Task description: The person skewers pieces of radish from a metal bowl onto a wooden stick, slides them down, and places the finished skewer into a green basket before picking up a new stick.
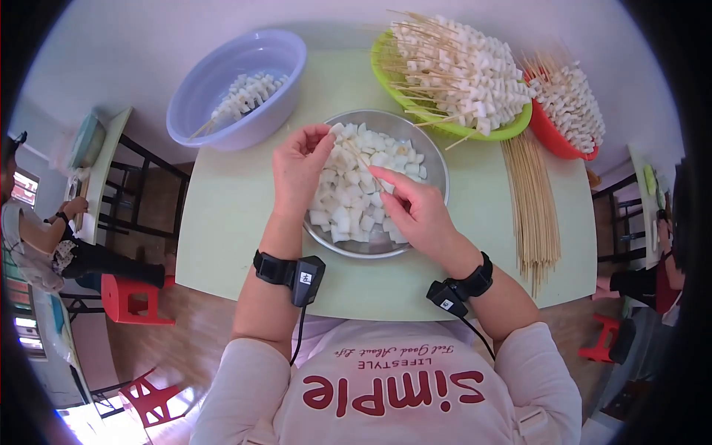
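A round metal tray (437,167) full of white cubes (360,200) stands on the pale green table. Over its upper left part, my left hand (302,159) pinches a white cube (337,130) between thumb and fingers. My right hand (415,208), over the tray's right side, has its thumb and index finger closed on a thin wooden skewer (361,154). The skewer slants up and left toward the cube in my left hand. Whether its tip has entered that cube is too small to tell.
Filled skewers lie in a purple basin (271,122), a green basin (512,132) and a red basin (552,133). Bare skewers (530,211) lie on the table's (237,215) right. People sit at both sides, near red stools (133,298).
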Tool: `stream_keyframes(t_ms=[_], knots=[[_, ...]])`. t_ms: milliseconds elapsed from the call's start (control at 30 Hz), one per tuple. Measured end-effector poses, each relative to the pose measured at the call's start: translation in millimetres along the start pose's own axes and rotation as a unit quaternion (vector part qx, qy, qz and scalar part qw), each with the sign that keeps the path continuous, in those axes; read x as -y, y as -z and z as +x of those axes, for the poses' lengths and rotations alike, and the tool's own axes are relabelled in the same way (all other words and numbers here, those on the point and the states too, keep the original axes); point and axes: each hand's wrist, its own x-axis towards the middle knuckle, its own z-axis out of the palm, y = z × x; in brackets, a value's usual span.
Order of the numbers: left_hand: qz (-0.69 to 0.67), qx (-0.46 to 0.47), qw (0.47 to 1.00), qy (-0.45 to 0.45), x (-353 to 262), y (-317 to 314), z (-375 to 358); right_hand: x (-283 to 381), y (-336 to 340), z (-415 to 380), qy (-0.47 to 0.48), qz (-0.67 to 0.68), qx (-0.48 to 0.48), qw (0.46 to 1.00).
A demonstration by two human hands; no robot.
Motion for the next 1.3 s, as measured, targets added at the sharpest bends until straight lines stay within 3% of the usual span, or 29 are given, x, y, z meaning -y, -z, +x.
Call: stream_keyframes(t_ms=[500,767,933,1033,1100,1167,1233,1300], knots=[[0.012,-0.002,1.000,-0.021,-1,-2,-1,2,3,0,-0.017,-0.006,0.004,1.000],[0.141,-0.018,0.981,-0.134,-8,-6,-6,-7,4,1,-0.049,0.045,0.007,0.998],[0.176,0.000,0.975,-0.134,-17,-7,-10,-8,2,0,-0.046,0.060,-0.007,0.997],[0.163,-0.002,0.978,-0.132,-15,-7,-10,-5,2,0,-0.049,0.055,-0.004,0.997],[0.142,-0.002,0.981,-0.129,-17,-10,-12,-2,1,-1,-0.021,-0.046,-0.012,0.999],[0.196,0.079,0.962,-0.171,-26,-17,-21,-3,-3,1,0.008,-0.036,-0.050,0.998],[0.194,0.099,0.959,-0.179,-34,-25,-29,-3,-3,4,0.036,-0.028,-0.089,0.995],[0.187,0.099,0.963,-0.168,-38,-28,-33,-2,2,7,-0.043,0.038,-0.072,0.996]])
